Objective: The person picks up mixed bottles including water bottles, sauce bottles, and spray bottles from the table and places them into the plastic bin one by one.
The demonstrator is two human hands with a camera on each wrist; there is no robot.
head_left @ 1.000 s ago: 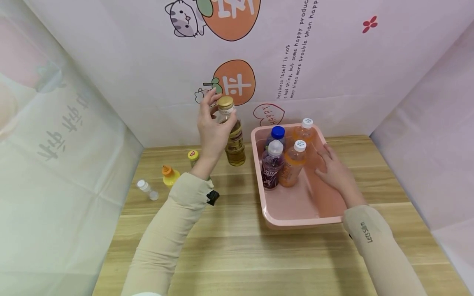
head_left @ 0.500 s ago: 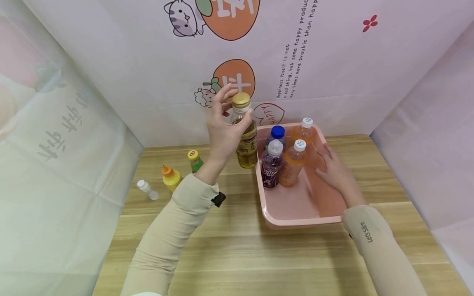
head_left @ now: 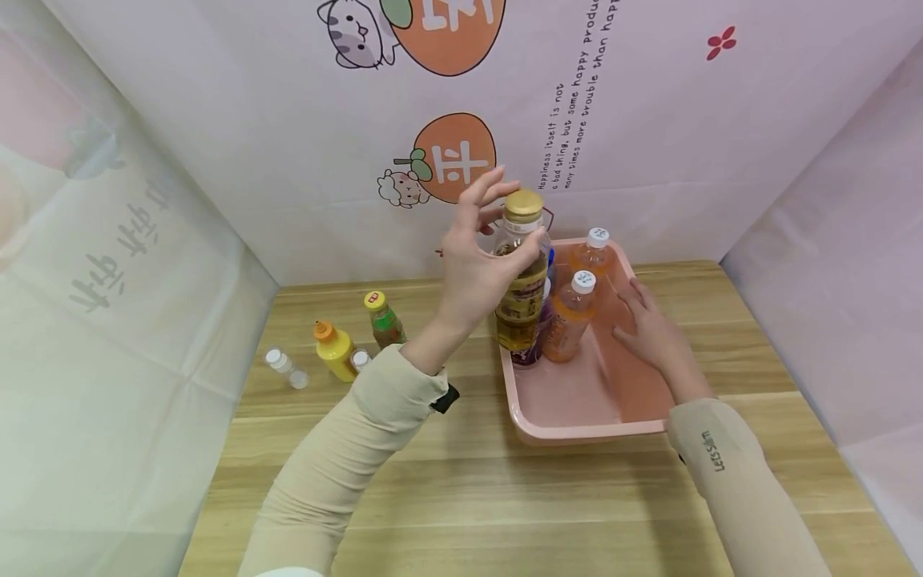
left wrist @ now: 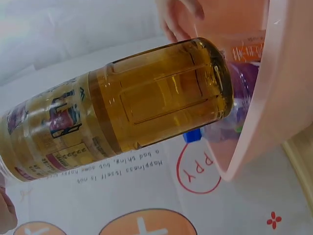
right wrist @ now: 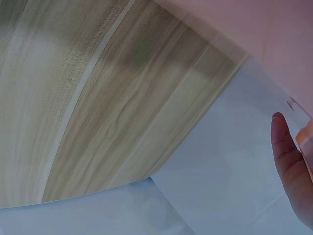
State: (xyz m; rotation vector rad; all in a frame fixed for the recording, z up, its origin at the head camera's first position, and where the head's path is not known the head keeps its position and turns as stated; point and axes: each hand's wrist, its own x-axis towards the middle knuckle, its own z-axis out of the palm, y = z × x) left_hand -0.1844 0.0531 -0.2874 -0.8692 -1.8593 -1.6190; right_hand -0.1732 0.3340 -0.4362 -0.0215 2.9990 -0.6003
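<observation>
My left hand (head_left: pixel 472 276) grips a clear bottle of amber liquid (head_left: pixel 521 312) by its neck, just under the gold cap. The bottle hangs over the left rim of a pink plastic basin (head_left: pixel 562 397); in the left wrist view its base (left wrist: pixel 215 83) overlaps the basin's opening. Inside the basin stand two orange drink bottles (head_left: pixel 568 324) with white caps. A purple drink bottle (head_left: pixel 530 353) and a blue-capped bottle (left wrist: pixel 192 135) are partly hidden behind the held one. My right hand (head_left: pixel 654 340) holds the basin's right wall, thumb inside and fingers (right wrist: pixel 286 156) outside.
On the wooden table (head_left: pixel 461 497) at left stand a yellow squeeze bottle (head_left: pixel 335 353), a yellow-capped bottle with a green label (head_left: pixel 385 320) and a small white-capped bottle (head_left: pixel 286 369). Another white cap (head_left: pixel 360 359) shows beside my left sleeve. Printed sheets (head_left: pixel 649 144) wall the table.
My left hand has carried the gold-capped bottle rightward, from beside the basin to over its left rim. The small bottles at left have come into fuller view. The right hand stays put.
</observation>
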